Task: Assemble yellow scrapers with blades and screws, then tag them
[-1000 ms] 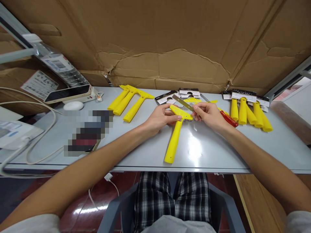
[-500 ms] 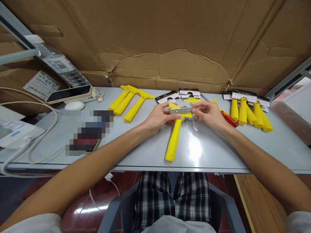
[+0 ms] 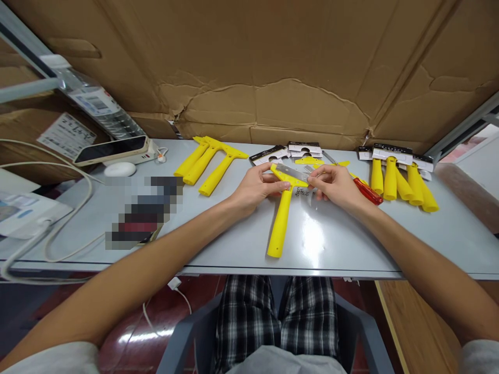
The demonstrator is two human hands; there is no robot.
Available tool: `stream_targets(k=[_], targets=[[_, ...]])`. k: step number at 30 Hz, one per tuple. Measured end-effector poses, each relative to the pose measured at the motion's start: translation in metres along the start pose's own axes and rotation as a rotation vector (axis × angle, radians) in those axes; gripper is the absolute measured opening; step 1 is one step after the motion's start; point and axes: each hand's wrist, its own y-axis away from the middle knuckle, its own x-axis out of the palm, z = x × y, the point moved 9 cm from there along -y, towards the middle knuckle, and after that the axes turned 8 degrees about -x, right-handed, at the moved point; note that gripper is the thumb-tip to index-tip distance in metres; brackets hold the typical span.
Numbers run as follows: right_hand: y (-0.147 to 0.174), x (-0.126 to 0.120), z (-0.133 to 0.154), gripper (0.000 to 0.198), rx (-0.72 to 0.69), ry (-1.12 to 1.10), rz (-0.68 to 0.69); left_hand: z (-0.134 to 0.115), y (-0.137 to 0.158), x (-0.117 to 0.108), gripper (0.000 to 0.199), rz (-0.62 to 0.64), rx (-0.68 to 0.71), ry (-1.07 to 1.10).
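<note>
My left hand (image 3: 255,189) is closed on a yellow scraper handle (image 3: 279,223), thumb at the neck below its wide head. A flat metal blade (image 3: 290,172) lies along that head, roughly in line with it. The fingers of my right hand (image 3: 336,183) pinch the blade's right end beside the head. Just below, a small pile of screws (image 3: 302,191) sits on the table, partly behind the hands. A red-handled tool (image 3: 368,191) lies close to my right wrist. Behind the hands are a yellow head plate (image 3: 309,161) and black-and-white cards (image 3: 304,149).
Several yellow scraper handles (image 3: 218,174) lie at the back left. More handles with cards (image 3: 390,179) are at the right. A phone (image 3: 111,150), a white mouse-shaped object (image 3: 119,169), cables and a plastic bottle (image 3: 93,98) occupy the left side. Cardboard (image 3: 253,62) stands behind the table (image 3: 234,244).
The blade has turned from level across the head to slanting down rightward, and now lies along the yellow head. The handle has shifted very slightly right; both hands stay nearly in place.
</note>
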Motion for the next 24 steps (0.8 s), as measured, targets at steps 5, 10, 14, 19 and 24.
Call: stream_targets(k=[5,10,14,19,24], targets=[[0.003,0.003,0.004,0.072,0.021,-0.023,0.005,-0.001,-0.001,-0.001,0.061,-0.019,0.023,0.023],[0.003,0.001,0.007,0.06,-0.029,-0.005,-0.012,-0.002,0.001,0.003,0.06,0.008,0.034,0.019],[0.002,0.003,0.005,0.059,-0.037,-0.021,0.004,-0.004,0.002,0.005,0.063,0.027,0.051,0.02],[0.002,0.006,0.007,0.065,-0.044,-0.079,0.033,-0.006,0.004,0.007,0.062,0.029,0.057,0.012],[0.004,0.008,0.01,0.069,-0.049,-0.12,0.055,-0.01,0.006,0.008,0.061,0.04,0.085,0.004]])
